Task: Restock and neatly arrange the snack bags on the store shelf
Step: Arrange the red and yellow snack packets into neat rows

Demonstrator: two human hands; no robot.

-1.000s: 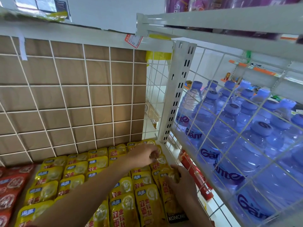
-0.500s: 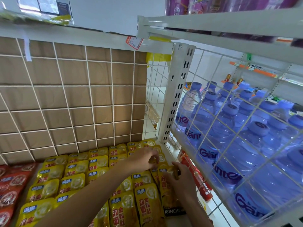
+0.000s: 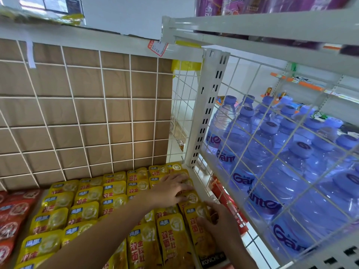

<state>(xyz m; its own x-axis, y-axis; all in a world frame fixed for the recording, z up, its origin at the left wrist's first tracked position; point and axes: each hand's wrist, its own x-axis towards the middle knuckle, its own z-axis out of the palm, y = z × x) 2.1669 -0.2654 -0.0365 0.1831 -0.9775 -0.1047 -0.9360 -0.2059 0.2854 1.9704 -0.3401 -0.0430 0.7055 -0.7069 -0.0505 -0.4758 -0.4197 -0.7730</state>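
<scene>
Rows of yellow snack bags [image 3: 87,210] lie overlapping on the shelf floor. My left hand [image 3: 172,189] reaches across them to the rightmost column, where its spread fingers press down on the rear bags near the corner. My right hand [image 3: 219,224] is just in front of it. Its thumb and curled fingers pinch the top edge of a yellow bag [image 3: 202,243] in that column, beside the wire side panel. The bags under both hands are partly hidden.
Red snack bags [image 3: 9,220] fill the shelf's left end. A white wire grid [image 3: 87,113] over brown board backs the shelf. At the right a white slotted post [image 3: 209,105] and a wire panel separate it from blue water bottles [image 3: 272,171]. Another shelf [image 3: 252,28] hangs overhead.
My left hand has uncurled and now lies flatter on the rear bags. My right hand has stayed on the right column's bag, and the view has shifted slightly.
</scene>
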